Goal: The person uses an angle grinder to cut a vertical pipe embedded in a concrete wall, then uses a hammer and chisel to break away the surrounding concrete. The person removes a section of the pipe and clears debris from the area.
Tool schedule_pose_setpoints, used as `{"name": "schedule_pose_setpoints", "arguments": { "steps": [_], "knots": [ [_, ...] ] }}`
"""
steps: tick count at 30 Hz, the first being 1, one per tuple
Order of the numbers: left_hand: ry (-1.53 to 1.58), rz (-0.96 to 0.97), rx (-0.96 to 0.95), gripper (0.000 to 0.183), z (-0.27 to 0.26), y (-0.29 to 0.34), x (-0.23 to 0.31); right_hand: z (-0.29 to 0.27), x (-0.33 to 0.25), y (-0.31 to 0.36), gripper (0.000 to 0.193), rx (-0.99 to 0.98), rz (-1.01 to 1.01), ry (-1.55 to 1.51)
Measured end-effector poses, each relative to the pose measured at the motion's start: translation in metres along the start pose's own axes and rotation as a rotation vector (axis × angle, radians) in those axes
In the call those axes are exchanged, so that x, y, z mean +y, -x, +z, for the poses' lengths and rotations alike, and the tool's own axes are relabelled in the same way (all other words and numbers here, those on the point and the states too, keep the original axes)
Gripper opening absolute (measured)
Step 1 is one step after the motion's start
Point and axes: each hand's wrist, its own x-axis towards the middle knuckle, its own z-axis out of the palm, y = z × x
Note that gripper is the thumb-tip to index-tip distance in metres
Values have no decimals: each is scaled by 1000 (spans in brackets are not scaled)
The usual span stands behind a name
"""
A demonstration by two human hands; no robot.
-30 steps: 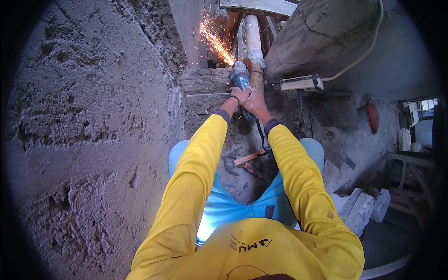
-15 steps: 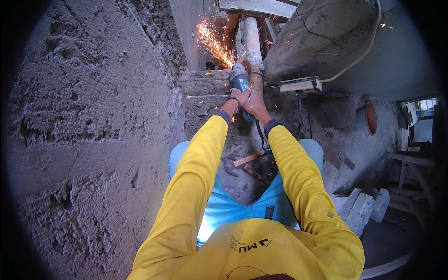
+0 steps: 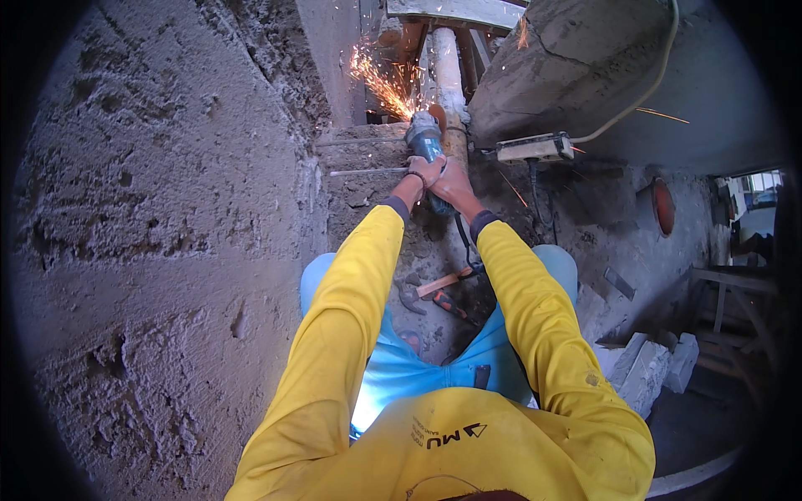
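Both hands, left (image 3: 424,171) and right (image 3: 455,182), clamp around the grinder (image 3: 426,146), whose long axis runs away from the person, disc end beyond the grip against the pipe (image 3: 449,67). Sparks (image 3: 380,79) fly up-left.

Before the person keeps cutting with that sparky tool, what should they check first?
1. Both hands on the grinder: ok, left hand and right hand grip it.
2. Sparks fly away from the body: ok, they shoot up and left.
3. Gloves on: not ok, the hands are bare.
4. Cord away from the disc: ok, it trails back toward the legs.
5. Floor free underfoot: not ok, a hammer lies between the knees.
6. Eye protection: cannot tell, face not in view.
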Motion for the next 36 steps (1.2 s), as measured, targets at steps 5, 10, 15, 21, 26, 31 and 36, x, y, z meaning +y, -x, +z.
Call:
{"name": "schedule_pose_setpoints", "arguments": {
  "steps": [5,10,15,21,26,31,36],
  "knots": [
    [20,7,-70,106,0,4,3,1,10,-3,84,0,-10,-7],
    [42,4,-18,106,0,-11,-10,7,5,-4,83,-4,-56,-21],
    [33,0,14,101,2,-8,-6,6,8,-7,79,0,-78,-30],
    [150,-56,-42,101,11,-4,-18,25,34,-19,72,22,-77,141],
    [208,87,174,98,27,25,-18,-14,-3,27,62,78,-56,196],
    [232,227,211,90,34,58,33,-56,-8,45,56,212,-149,119],
    [197,243,224,86,46,77,8,-55,-9,87,55,185,-92,126]
  ]
}}
